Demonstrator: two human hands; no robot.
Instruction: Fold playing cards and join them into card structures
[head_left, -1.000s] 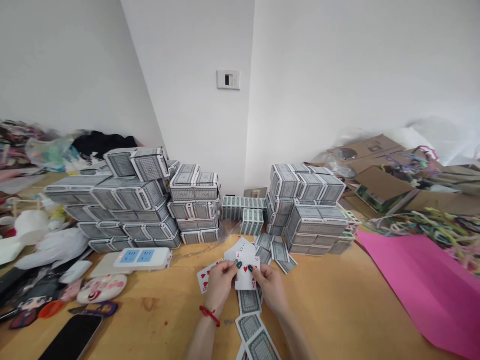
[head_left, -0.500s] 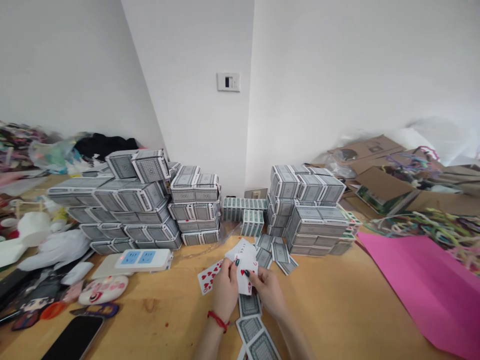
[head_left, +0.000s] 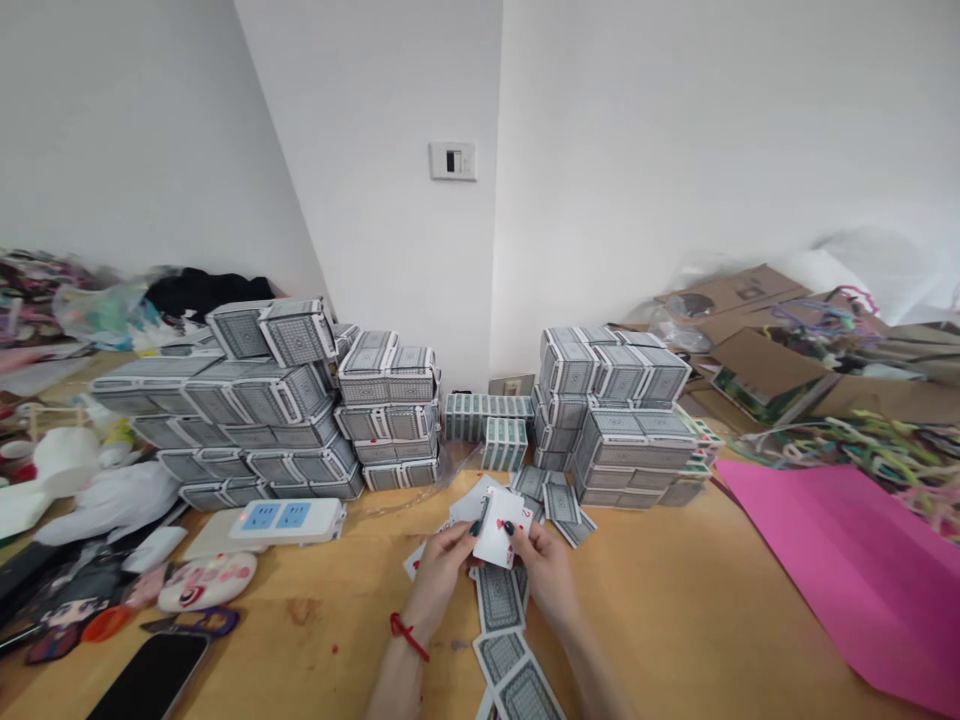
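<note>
White-faced playing cards with red hearts (head_left: pixel 496 540) are held over the table, face up. My left hand (head_left: pixel 441 572) is closed on their left edge, thumb on top. On the right side, my right hand (head_left: pixel 546 572) pinches the same cards, its thumb lying across the front one. Grey-backed playing cards (head_left: pixel 501 603) lie face down in an overlapping row below my hands. Behind the held cards, a pale card (head_left: pixel 471 500) and a partly hidden red-marked card (head_left: pixel 413 563) show. More face-down cards (head_left: pixel 559 503) lie just beyond my right hand.
Stacked blocks of folded cards stand at left (head_left: pixel 292 400) and right (head_left: pixel 637 440), with small green-backed blocks (head_left: pixel 505 443) between. A power strip (head_left: pixel 287 520), phone (head_left: pixel 150 680) and craft knife (head_left: pixel 195 621) lie left. Pink paper (head_left: pixel 832 570) and cardboard boxes (head_left: pixel 772 365) are right.
The held cards have shifted slightly up and right. My left hand has moved a little down and left, my right hand slightly up and right. The red-marked card behind is more covered.
</note>
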